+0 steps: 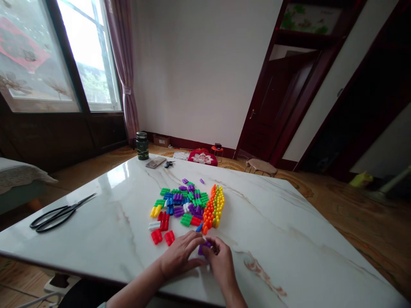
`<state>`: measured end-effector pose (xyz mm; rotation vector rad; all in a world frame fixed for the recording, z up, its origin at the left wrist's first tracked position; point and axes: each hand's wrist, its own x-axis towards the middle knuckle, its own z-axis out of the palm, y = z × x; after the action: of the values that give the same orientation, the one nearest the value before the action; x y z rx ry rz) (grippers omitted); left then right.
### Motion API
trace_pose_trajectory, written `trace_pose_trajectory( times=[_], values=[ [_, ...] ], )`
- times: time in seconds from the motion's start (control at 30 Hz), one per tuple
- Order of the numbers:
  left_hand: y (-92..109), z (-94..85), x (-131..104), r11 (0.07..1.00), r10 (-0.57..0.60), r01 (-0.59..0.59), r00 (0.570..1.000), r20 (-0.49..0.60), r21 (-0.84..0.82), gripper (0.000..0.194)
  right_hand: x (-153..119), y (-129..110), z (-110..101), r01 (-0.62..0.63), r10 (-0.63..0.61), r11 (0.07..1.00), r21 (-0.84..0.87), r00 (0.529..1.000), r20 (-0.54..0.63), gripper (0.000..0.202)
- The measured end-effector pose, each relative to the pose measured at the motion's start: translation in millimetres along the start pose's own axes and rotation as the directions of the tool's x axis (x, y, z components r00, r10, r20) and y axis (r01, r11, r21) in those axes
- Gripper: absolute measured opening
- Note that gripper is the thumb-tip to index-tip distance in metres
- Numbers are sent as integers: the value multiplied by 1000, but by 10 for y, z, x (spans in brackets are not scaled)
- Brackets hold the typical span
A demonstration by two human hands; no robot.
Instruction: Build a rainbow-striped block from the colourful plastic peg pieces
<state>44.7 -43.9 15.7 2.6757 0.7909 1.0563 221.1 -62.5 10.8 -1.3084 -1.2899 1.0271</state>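
Near the table's front edge, my right hand (221, 262) pinches a purple plastic toy block (203, 248) between thumb and fingers. My left hand (182, 253) is closed about the same block from the other side, its fingers partly covering it. Just beyond my hands stand rows of orange pieces (209, 214) and yellow pieces (220, 205), with a thin green row between them. Left of these rows lies a loose pile of purple blocks (178, 197), green blocks (186, 220), blue blocks and white ones. Red blocks (156, 236) lie closest to my left hand.
Black long-handled scissors (64, 212) lie at the left of the white marbled table (276, 222). At the far corner are a camouflage flask (142, 146), a phone (156, 162) and keys (168, 164). A round stool (261, 166) stands past the far edge.
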Motion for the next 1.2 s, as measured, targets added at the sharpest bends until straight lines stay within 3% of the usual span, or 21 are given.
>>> trace_pose_trajectory(
  times=[0.07,0.17,0.27,0.43,0.5,0.73,0.83,0.97,1.2],
  values=[
    [-10,4,-6,995,-101,101,995,-17,25,17,38,114,-161,3,-18,995,-100,988,-151,41],
    [-13,7,22,975,-213,213,977,-15,60,27,84,262,-423,19,-110,955,-297,950,-292,45],
    [-19,8,59,956,-276,276,961,-16,99,30,83,358,-577,16,-157,919,-394,931,-329,46],
    [-88,84,31,880,-399,396,916,-46,262,28,41,429,-576,24,-161,929,-370,925,-343,50],
    [-144,145,21,821,-461,458,884,-78,342,34,35,432,-561,30,-167,928,-370,924,-343,45],
    [-333,274,212,568,-689,677,702,-179,469,48,102,407,-648,63,-206,886,-459,941,-268,33],
    [-357,292,266,531,-707,700,677,-207,477,49,335,391,-764,63,-209,878,-474,942,-262,34],
    [-384,317,244,553,-682,686,699,-217,473,49,917,377,-882,59,-276,808,-586,917,-289,31],
    [-472,382,191,566,-659,679,714,-238,467,50,1981,444,-723,51,-330,730,-681,900,-286,21]
  ],
)
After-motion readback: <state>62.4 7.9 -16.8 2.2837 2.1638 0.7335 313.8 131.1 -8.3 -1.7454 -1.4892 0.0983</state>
